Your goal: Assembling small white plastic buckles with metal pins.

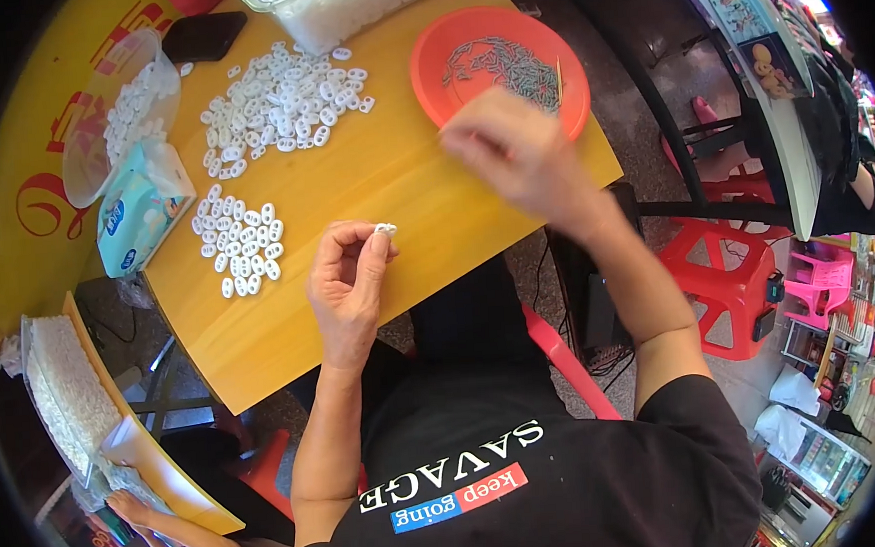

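Note:
Above the table's near edge, my left hand (346, 289) pinches a small white plastic piece (385, 229) between thumb and fingertips. My right hand (521, 158) is smeared by motion in front of a round red plate (429, 88), so its fingers cannot be made out. Small grey pin-like pieces (505, 64) are scattered on that plate, beside a thin pale stick (559, 84). Left of the plate lies a large heap of white oval two-holed pieces (287, 102). A smaller group of similar white pieces (240, 240) is spread flat, left of my left hand.
Along the table's (411, 175) left edge stand a teal tissue pack (143, 211) and a clear tub (80, 165) of white pieces. A black phone (205, 35) and a clear box (371, 7) sit at the back. Red stools (723, 276) stand right; another person's hand (128, 505) shows lower left.

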Demonstrator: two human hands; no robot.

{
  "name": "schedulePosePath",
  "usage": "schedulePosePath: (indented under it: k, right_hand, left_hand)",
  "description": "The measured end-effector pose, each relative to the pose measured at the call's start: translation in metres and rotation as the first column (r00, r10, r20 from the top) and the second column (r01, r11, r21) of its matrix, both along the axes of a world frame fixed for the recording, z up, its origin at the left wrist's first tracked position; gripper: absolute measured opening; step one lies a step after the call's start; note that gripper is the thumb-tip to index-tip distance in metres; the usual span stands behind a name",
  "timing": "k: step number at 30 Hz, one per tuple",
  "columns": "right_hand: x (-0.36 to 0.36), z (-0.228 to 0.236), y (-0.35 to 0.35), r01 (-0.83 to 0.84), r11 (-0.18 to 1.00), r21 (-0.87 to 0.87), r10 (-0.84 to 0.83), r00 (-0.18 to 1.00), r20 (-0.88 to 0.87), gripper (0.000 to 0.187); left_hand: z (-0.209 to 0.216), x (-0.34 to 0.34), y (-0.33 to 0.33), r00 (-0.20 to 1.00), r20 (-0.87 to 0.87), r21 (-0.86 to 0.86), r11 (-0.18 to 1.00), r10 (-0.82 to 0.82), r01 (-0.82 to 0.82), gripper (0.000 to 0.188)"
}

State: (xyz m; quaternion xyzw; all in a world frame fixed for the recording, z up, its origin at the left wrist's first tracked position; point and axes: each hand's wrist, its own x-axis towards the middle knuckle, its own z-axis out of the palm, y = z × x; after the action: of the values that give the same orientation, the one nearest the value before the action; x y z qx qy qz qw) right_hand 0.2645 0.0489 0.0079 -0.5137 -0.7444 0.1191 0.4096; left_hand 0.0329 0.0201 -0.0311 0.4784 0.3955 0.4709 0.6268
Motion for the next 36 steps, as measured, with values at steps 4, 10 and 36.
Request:
schedulePosePath:
  k: [4,10,36]
  right_hand:
    - [0.066,0.010,0.032,0.098,0.994,0.044,-0.104,0.975,0.196,0.009]
    - [0.093,0.004,0.056,-0.053,0.999,-0.008,0.048,0.810,0.585,0.012]
    - [0.067,0.017,0.058,0.030,0.975,-0.222,-0.026,0.999,0.023,0.006]
  left_hand:
    - [-0.002,0.002,0.002,1.000,0.003,0.044,0.999,-0.027,0.027,0.004]
    - [-0.003,0.002,0.002,0.999,-0.027,0.073,0.996,-0.040,0.042,0.003]
    - [0.003,-0.005,0.001,0.997,0.073,-0.086,0.996,0.015,-0.008,0.007]
